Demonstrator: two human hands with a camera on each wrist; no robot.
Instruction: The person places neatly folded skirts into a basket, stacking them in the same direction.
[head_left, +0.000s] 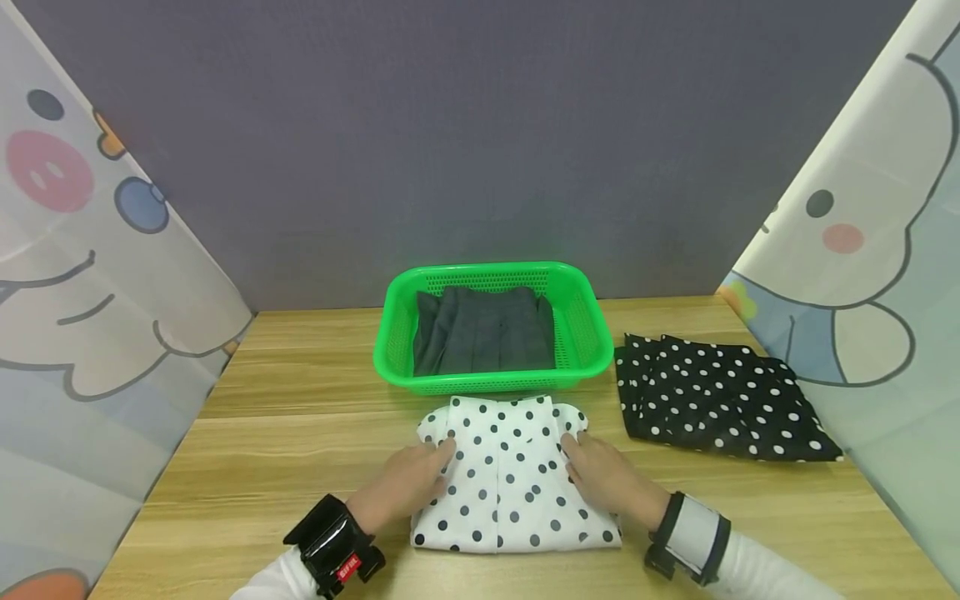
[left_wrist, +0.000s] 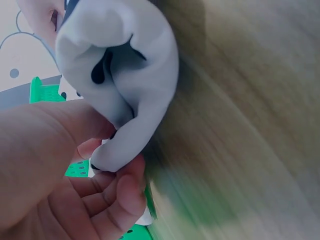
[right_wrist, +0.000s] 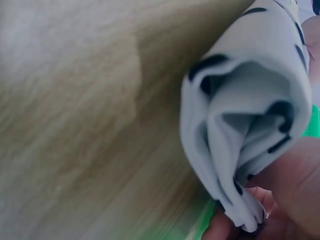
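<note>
A white cloth with black polka dots (head_left: 498,483), folded into a layered piece, lies in front of me just below the green basket. My left hand (head_left: 412,479) pinches its left side between thumb and fingers; the left wrist view shows the rolled white fold (left_wrist: 135,100) between them. On the opposite side my right hand (head_left: 603,475) pinches the right edge, and in the right wrist view the stacked layers (right_wrist: 245,110) run down into the thumb and fingers. The fingertips under the cloth are partly hidden.
Behind the cloth stands a green basket (head_left: 592,342) holding a folded dark grey garment (head_left: 487,333). To the right lies a black cloth with white dots (head_left: 720,400). A dark wall (head_left: 480,142) closes off the back of the wooden table (head_left: 300,375).
</note>
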